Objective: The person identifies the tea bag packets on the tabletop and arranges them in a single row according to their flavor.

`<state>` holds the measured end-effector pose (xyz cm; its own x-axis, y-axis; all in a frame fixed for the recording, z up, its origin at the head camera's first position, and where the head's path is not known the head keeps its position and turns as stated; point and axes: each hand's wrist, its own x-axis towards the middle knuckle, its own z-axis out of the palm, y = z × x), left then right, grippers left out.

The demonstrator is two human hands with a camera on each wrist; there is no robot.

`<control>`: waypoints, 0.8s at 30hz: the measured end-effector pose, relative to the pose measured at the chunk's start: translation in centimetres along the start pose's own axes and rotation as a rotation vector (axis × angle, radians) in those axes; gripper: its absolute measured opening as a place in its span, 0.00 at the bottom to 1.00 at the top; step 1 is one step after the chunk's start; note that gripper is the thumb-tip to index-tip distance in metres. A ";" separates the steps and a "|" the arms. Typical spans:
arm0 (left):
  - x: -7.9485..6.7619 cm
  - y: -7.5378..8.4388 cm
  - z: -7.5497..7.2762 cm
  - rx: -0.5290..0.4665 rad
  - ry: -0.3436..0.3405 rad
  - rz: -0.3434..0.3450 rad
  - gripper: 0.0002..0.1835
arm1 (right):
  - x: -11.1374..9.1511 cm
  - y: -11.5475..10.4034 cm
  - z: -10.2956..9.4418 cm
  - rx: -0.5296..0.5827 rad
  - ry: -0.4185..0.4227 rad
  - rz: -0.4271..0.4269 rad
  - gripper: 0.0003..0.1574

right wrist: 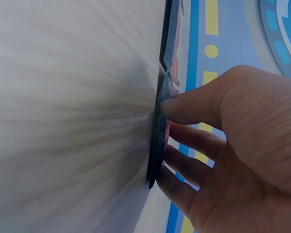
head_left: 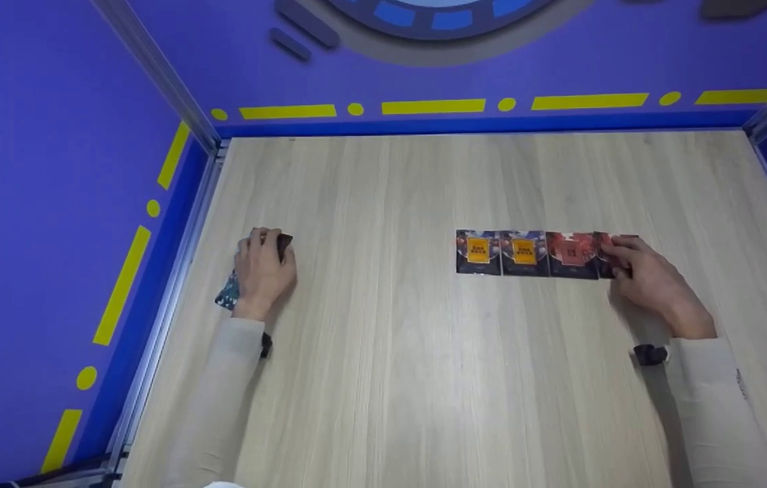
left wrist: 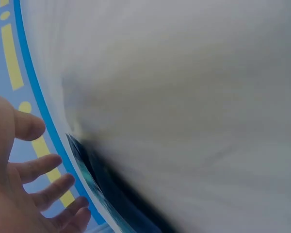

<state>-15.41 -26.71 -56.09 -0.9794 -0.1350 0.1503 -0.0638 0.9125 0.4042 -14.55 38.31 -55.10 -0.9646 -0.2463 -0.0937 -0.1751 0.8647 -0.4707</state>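
On the right side of the table, my right hand (head_left: 658, 285) holds a flat red-and-black packet (head_left: 605, 266) at the end of a row. The right wrist view shows the thumb at one edge of this packet (right wrist: 158, 138) and the fingertips along it. Beside it lies a matching red-and-black packet (head_left: 572, 256). My left hand (head_left: 263, 271) is over small packets at the left, its fingers loosely bent and apart in the left wrist view. A teal patterned packet (head_left: 226, 294) shows beside that hand, and a dark one (head_left: 285, 242) by its fingers; the rest is hidden.
Two dark packets with yellow labels, one at the left end (head_left: 478, 253) and one beside it (head_left: 524, 253), continue the row. Pale wood tabletop (head_left: 383, 352) lies between the hands. Blue-purple panels (head_left: 424, 81) with yellow marks stand behind and at the sides.
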 end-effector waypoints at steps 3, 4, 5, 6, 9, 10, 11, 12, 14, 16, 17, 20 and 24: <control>0.0 -0.6 -0.3 0.014 -0.004 -0.018 0.24 | 0.0 0.1 0.0 0.001 -0.003 0.008 0.35; 0.0 -0.8 -0.3 0.017 -0.008 -0.021 0.24 | 0.0 0.2 0.0 0.003 -0.002 0.009 0.34; 0.0 -0.9 -0.3 0.022 -0.015 -0.025 0.25 | -0.1 0.2 0.0 0.002 0.002 0.005 0.34; 0.0 -0.9 -0.4 0.027 -0.026 -0.031 0.25 | -0.1 0.2 0.1 0.002 0.007 -0.001 0.34; -0.1 -1.0 -0.4 0.042 -0.065 -0.054 0.27 | -0.2 0.2 0.3 0.000 0.027 -0.023 0.33; -0.2 -1.0 -0.4 0.049 -0.078 -0.061 0.27 | -0.3 0.2 0.3 0.000 0.031 -0.030 0.33; -0.2 -0.9 -0.5 0.054 -0.092 -0.069 0.28 | -0.3 0.3 0.4 -0.002 0.036 -0.036 0.32; -0.2 -0.9 -0.5 0.058 -0.100 -0.071 0.28 | -0.4 0.3 0.4 -0.002 0.038 -0.036 0.32; -0.2 -0.8 -0.5 0.063 -0.107 -0.074 0.28 | -0.4 0.3 0.4 -0.001 0.039 -0.036 0.32; -0.2 -0.8 -0.6 0.059 -0.106 -0.073 0.28 | -0.4 0.3 0.4 -0.001 0.038 -0.034 0.32; -0.2 -0.7 -0.6 0.055 -0.107 -0.073 0.28 | -0.3 0.3 0.4 -0.001 0.038 -0.033 0.32; -0.2 -0.6 -0.6 0.052 -0.119 -0.069 0.28 | -0.3 0.2 0.3 0.002 0.031 -0.022 0.33; -0.2 -0.5 -0.5 0.059 -0.150 -0.054 0.28 | -0.1 0.3 0.1 0.004 0.016 -0.002 0.33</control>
<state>-15.14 -27.29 -55.85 -0.9915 -0.1295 -0.0080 -0.1239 0.9270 0.3541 -14.43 38.51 -55.32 -0.9672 -0.2414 -0.0786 -0.1766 0.8623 -0.4746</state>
